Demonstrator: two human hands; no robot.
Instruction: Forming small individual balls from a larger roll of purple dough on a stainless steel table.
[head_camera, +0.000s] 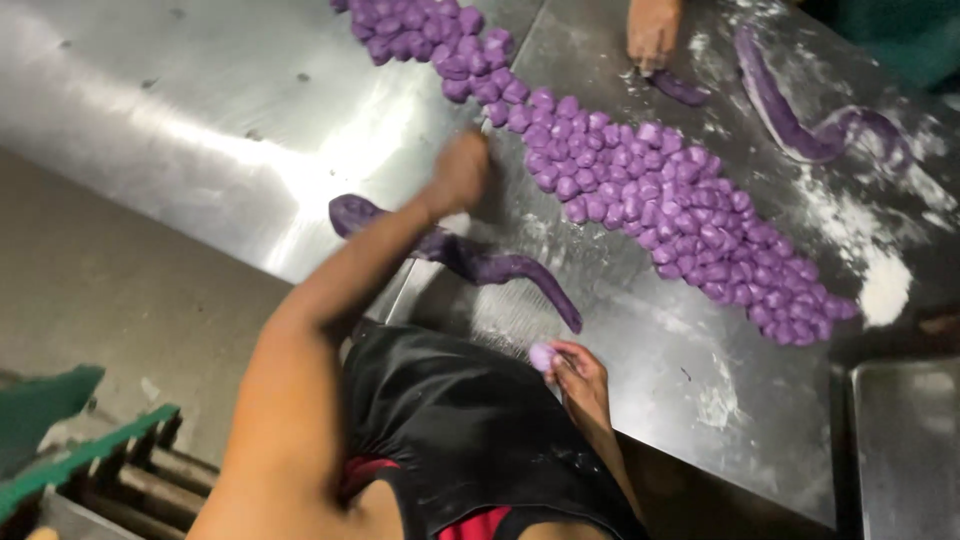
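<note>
The desk (200, 110) was a dull silver-grey steel with pale glare across the upper left of the frame, and white flour (885, 285) lay dusted and heaped on it at the right. The band of small dough pieces (640, 190) running from the top centre down to the right was a bright violet. The dough rope (500, 268) at the centre was a darker, dusky purple, and the second dough strip (800, 135) at the upper right was a mid purple streaked with white. The little dough ball (541, 356) in the fingers at lower centre was pale lilac. The apron (450, 430) was black over red cloth (480, 525), and the crate (70, 460) at lower left was green.
</note>
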